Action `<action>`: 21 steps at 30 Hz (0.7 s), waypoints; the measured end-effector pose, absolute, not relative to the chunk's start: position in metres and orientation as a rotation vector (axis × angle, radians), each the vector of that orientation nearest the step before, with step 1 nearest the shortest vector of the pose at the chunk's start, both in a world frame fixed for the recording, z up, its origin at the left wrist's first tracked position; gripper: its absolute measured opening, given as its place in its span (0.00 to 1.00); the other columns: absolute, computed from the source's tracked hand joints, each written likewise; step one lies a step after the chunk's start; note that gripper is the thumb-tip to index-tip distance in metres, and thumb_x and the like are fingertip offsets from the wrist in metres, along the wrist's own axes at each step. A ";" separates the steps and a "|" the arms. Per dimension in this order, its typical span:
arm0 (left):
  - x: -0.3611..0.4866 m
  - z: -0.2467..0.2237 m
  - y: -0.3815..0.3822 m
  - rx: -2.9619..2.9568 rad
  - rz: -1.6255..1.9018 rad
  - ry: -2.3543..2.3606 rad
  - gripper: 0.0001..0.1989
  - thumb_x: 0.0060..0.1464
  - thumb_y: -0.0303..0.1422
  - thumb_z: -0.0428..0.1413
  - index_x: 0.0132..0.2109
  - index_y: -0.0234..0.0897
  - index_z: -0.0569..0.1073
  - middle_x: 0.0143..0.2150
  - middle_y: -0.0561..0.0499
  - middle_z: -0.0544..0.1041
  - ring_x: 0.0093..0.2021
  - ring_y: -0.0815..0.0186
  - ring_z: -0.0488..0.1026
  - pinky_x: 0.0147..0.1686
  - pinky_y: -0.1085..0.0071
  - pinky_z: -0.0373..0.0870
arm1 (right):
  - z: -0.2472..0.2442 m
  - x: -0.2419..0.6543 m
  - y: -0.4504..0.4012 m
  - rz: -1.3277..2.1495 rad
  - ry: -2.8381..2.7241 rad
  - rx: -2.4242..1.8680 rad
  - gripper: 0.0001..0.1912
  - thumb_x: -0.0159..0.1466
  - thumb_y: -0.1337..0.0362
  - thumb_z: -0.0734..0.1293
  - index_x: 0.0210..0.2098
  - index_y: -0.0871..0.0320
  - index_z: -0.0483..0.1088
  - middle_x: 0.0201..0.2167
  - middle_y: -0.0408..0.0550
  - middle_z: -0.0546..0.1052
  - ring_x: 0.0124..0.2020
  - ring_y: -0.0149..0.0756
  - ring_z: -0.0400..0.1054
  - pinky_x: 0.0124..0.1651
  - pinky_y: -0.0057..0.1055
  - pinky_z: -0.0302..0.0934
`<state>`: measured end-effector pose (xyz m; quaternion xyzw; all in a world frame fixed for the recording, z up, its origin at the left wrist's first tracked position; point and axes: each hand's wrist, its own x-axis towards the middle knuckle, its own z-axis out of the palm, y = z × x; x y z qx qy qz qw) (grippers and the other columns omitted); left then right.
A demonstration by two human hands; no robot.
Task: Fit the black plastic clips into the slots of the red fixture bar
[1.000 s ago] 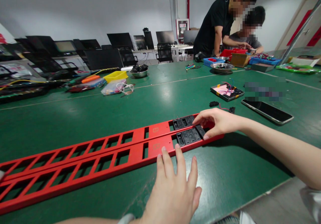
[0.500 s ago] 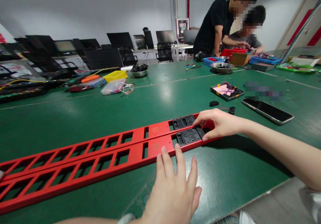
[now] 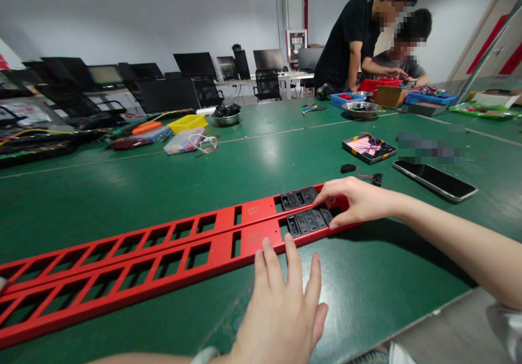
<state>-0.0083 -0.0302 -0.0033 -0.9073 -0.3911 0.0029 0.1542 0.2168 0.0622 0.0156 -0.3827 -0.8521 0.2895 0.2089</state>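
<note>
Two long red frames [image 3: 222, 244] with rows of rectangular openings lie side by side on the green table. Each carries a letter B and a row of black plastic modules [image 3: 308, 222] near its right end. My right hand [image 3: 359, 201] bends over that end, thumb and index finger closed on the last black module [image 3: 327, 215] in the nearer row. Part of that module is hidden under the fingers. My left hand [image 3: 281, 298], open with fingers spread, has its fingertips at the near edge of the closer frame; whether they touch it I cannot tell.
Beyond my right hand are a loose black piece [image 3: 348, 168], a wired black part [image 3: 377, 179], a tray of wires [image 3: 369, 148] and a phone [image 3: 434, 180]. A yellow bin [image 3: 187, 124] and metal bowl [image 3: 227, 116] stand farther back. Two people [image 3: 346, 43] work across the table.
</note>
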 end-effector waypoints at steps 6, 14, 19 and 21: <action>-0.007 -0.002 -0.029 -2.598 -0.030 -1.122 0.25 0.53 0.47 0.41 0.54 0.42 0.64 0.55 0.30 0.61 0.54 0.32 0.54 0.46 0.41 0.58 | 0.014 0.218 0.063 0.775 -2.367 -1.100 0.17 0.46 0.60 0.70 0.34 0.61 0.65 0.32 0.45 0.69 0.30 0.29 0.63 0.32 0.26 0.59; -0.008 -0.002 -0.029 -2.597 -0.040 -1.127 0.25 0.52 0.48 0.42 0.54 0.43 0.64 0.55 0.31 0.62 0.54 0.33 0.54 0.46 0.41 0.58 | 0.015 0.218 0.064 0.680 -2.458 -1.051 0.14 0.47 0.60 0.70 0.29 0.61 0.64 0.33 0.46 0.69 0.34 0.31 0.63 0.35 0.27 0.58; -0.009 -0.004 -0.030 -2.595 -0.059 -1.122 0.25 0.52 0.48 0.43 0.53 0.43 0.65 0.55 0.32 0.63 0.53 0.33 0.55 0.46 0.41 0.58 | 0.019 0.218 0.062 0.612 -2.510 -1.040 0.16 0.48 0.60 0.69 0.33 0.61 0.66 0.33 0.47 0.70 0.33 0.31 0.63 0.34 0.27 0.59; -0.008 -0.004 -0.030 -2.587 -0.074 -1.127 0.25 0.51 0.48 0.44 0.53 0.44 0.65 0.54 0.33 0.64 0.53 0.34 0.56 0.46 0.42 0.59 | 0.021 0.218 0.062 0.573 -2.543 -1.003 0.15 0.50 0.59 0.69 0.33 0.62 0.67 0.33 0.48 0.71 0.34 0.32 0.64 0.35 0.27 0.59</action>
